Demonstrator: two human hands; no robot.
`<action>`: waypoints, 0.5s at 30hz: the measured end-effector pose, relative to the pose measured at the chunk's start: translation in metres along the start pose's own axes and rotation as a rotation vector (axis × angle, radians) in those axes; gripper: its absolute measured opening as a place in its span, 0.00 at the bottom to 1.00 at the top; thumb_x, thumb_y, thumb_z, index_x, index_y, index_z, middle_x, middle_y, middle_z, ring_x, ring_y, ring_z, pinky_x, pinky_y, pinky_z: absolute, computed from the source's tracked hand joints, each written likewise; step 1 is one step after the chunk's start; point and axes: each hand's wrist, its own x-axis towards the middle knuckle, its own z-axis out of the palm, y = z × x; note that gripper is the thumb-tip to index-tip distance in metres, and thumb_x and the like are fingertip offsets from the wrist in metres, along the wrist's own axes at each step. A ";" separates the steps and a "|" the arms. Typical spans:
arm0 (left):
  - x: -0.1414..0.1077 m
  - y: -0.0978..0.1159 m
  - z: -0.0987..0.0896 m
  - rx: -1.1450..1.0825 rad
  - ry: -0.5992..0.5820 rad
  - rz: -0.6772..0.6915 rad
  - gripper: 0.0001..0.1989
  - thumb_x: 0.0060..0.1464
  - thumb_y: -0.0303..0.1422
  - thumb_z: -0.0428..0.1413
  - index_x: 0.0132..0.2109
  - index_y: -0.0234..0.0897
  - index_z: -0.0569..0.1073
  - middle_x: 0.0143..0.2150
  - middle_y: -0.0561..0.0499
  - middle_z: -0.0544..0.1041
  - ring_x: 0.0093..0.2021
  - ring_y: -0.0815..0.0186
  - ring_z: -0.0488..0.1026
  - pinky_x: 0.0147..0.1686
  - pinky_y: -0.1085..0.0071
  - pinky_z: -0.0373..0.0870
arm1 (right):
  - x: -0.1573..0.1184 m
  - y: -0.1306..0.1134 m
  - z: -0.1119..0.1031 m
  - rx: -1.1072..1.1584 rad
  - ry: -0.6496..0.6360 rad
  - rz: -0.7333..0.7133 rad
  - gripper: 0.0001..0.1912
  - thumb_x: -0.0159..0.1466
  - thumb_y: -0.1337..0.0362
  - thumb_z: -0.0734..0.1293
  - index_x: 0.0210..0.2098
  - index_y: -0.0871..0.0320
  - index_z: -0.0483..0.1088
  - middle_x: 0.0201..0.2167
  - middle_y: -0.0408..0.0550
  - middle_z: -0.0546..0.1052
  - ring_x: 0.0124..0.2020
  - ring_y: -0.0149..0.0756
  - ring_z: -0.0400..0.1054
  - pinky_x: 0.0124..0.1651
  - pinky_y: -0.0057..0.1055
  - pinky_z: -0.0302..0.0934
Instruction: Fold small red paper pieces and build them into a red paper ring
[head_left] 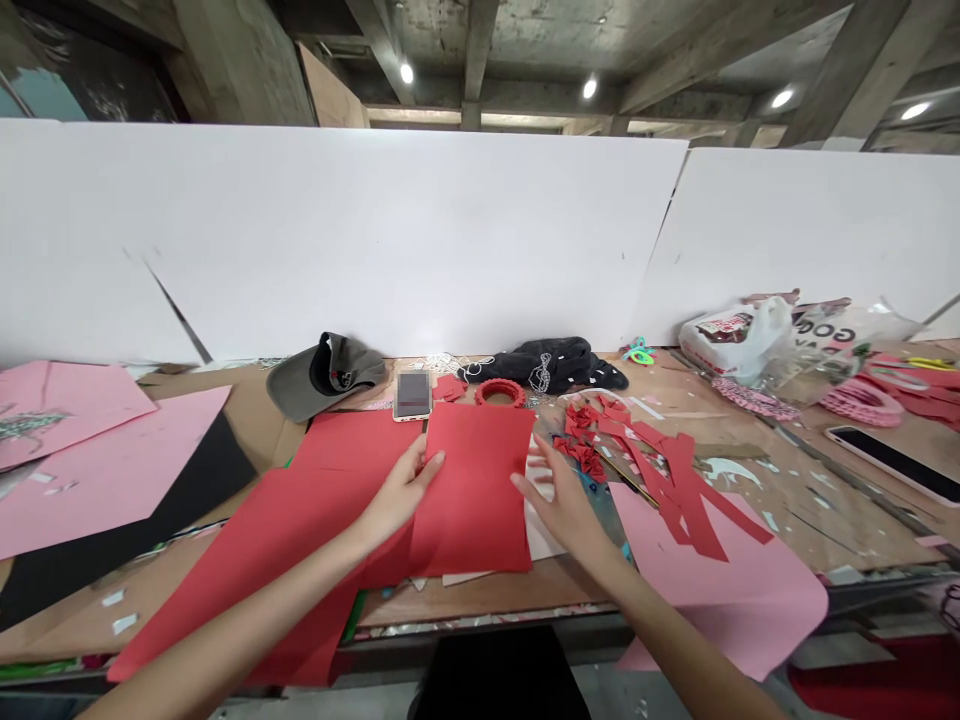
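A red paper sheet [476,490] stands a little raised between my two hands above the table. My left hand [409,485] grips its left edge, thumb on the front. At its right edge is my right hand [553,490], thumb on the front and the other fingers partly behind. Larger red sheets [300,540] lie to the left, partly beneath my left forearm. Just behind the held sheet sits a red ring [500,392]. Red paper strips [682,480] and folded red pieces [589,450] are to the right of my right hand.
A phone [412,394], a grey cap [326,378] and a black cloth [559,362] line the table's back. Pink paper [720,590] hangs over the front edge at right. Pink sheets [135,450] lie at left. Plastic bags [739,338] and another phone [896,462] are far right.
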 end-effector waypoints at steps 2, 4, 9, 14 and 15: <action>0.002 0.017 0.009 -0.058 -0.035 0.039 0.22 0.58 0.49 0.52 0.52 0.39 0.70 0.43 0.46 0.77 0.48 0.58 0.73 0.48 0.64 0.71 | 0.013 -0.007 -0.005 0.233 -0.118 -0.017 0.28 0.60 0.51 0.68 0.57 0.54 0.64 0.57 0.53 0.71 0.56 0.43 0.68 0.57 0.41 0.63; 0.004 0.035 0.018 -0.110 -0.007 0.077 0.25 0.56 0.49 0.55 0.54 0.38 0.69 0.44 0.46 0.77 0.48 0.58 0.74 0.49 0.63 0.71 | 0.022 -0.020 -0.011 0.416 -0.129 -0.015 0.26 0.60 0.51 0.68 0.53 0.55 0.66 0.53 0.53 0.74 0.53 0.43 0.70 0.55 0.40 0.66; 0.007 0.068 0.028 -0.355 -0.099 0.220 0.26 0.54 0.41 0.60 0.57 0.37 0.67 0.53 0.44 0.75 0.52 0.56 0.74 0.53 0.60 0.71 | 0.027 -0.051 -0.027 0.415 0.178 -0.162 0.20 0.58 0.52 0.70 0.45 0.57 0.70 0.47 0.51 0.78 0.47 0.42 0.73 0.50 0.37 0.69; 0.004 0.059 0.033 -0.201 -0.126 0.197 0.22 0.53 0.43 0.61 0.51 0.35 0.73 0.51 0.43 0.77 0.52 0.53 0.74 0.51 0.60 0.72 | 0.017 -0.043 -0.023 0.495 0.130 -0.128 0.21 0.58 0.52 0.70 0.47 0.56 0.69 0.47 0.52 0.78 0.46 0.43 0.74 0.48 0.38 0.71; 0.002 0.054 0.036 -0.174 -0.094 0.180 0.22 0.53 0.44 0.61 0.50 0.35 0.74 0.50 0.43 0.78 0.51 0.52 0.75 0.49 0.60 0.73 | 0.014 -0.038 -0.020 0.505 0.100 -0.092 0.22 0.58 0.52 0.70 0.48 0.56 0.69 0.48 0.52 0.78 0.46 0.43 0.74 0.48 0.39 0.71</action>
